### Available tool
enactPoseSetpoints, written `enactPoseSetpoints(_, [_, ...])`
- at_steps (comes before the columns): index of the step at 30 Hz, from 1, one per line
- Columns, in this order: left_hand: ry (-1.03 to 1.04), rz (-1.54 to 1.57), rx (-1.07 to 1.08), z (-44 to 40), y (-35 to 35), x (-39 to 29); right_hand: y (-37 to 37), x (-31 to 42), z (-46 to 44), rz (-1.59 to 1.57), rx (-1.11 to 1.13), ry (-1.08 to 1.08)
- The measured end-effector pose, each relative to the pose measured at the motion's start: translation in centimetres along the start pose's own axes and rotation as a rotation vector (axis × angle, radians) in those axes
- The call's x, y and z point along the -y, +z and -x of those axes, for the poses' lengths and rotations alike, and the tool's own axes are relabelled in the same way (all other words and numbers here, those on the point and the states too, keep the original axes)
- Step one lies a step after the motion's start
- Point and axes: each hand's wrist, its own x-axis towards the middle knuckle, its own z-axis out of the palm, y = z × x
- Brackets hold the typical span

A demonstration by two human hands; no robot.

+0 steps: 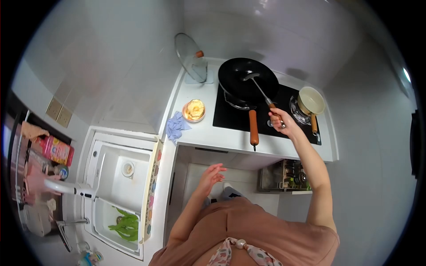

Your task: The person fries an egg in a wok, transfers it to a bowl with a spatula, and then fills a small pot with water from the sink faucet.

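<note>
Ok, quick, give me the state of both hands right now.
Left hand: open, fingers loosely bent, holding nothing.
Right hand: closed, holding the spatula by its brown handle.

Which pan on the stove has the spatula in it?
The black wok at left: the spatula, gripped by the right hand, reaches into it. The smaller cream saucepan holds no spatula.

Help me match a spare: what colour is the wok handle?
The wok handle is orange-brown, best seen in the head view.
</note>
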Motion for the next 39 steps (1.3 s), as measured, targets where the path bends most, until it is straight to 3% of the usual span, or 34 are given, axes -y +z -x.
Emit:
enactPoseSetpoints(9, [-0.047, 0.062, 0.013, -0.6, 1.4, 0.8, -3.2, -0.9, -4.0, -0.366, 0.191, 0.190])
enactPoseSetpoints(11, [-0.072, 0.054, 0.030, -0.9, 1.8, 1.2, -1.9, -1.4, -3.3, -0.223, -0.023, 0.099])
enactPoseSetpoints(14, [-0.106, 0.043, 0.058, -1.4, 2.7, 1.1, -2.6, -2.4, -2.7, -0.115, -0.096, 0.009])
enactPoseSetpoints(15, [-0.112, 0.047, 0.066, -1.5, 3.2, 1.1, -2.9, -2.5, -1.9, -0.058, -0.009, -0.034])
enactPoseSetpoints(17, [-0.104, 0.029, 0.087, -1.9, 3.8, 0.8, -4.4, -2.5, 0.8, 0.254, -0.166, -0.065])
enactPoseSetpoints(19, [-0.078, 0.015, 0.068, -2.0, 4.4, 0.1, -7.7, -1.7, 3.3, 0.520, -0.481, -0.221])
enactPoseSetpoints(20, [-0.055, 0.014, 0.043, -1.9, 4.7, -0.1, -9.9, -0.5, 5.0, 0.692, -0.688, -0.295])
enactPoseSetpoints(22, [0.006, 0.020, -0.048, -1.8, 4.8, 0.8, -17.2, 2.5, 7.3, 0.952, -1.498, -0.638])
enactPoseSetpoints(23, [0.015, 0.031, -0.083, -1.5, 4.8, 1.3, -19.5, 3.2, 6.9, 0.931, -1.616, -0.647])
enactPoseSetpoints(24, [0.025, 0.043, -0.118, -1.4, 5.0, 2.0, -24.2, 3.5, 4.7, 0.854, -1.613, -0.584])
enactPoseSetpoints(25, [0.033, 0.058, -0.152, -1.2, 5.3, 2.7, -30.3, 3.5, 1.2, 0.621, -1.397, -0.578])
enactPoseSetpoints(27, [0.056, 0.051, -0.189, -0.9, 6.3, 4.5, -26.8, 5.2, 3.4, 0.289, -0.888, -0.128])
enactPoseSetpoints(28, [0.065, 0.068, -0.211, -0.9, 7.0, 5.4, -25.5, 5.1, 3.8, 0.210, -0.750, -0.142])
enactPoseSetpoints(32, [0.066, 0.128, -0.257, -0.8, 10.1, 9.1, -28.1, 3.9, 1.9, 0.303, -0.769, -0.310])
enactPoseSetpoints(39, [0.091, 0.092, -0.312, 1.0, 14.4, 11.7, -25.1, 0.7, 10.2, 0.585, -0.694, -0.608])
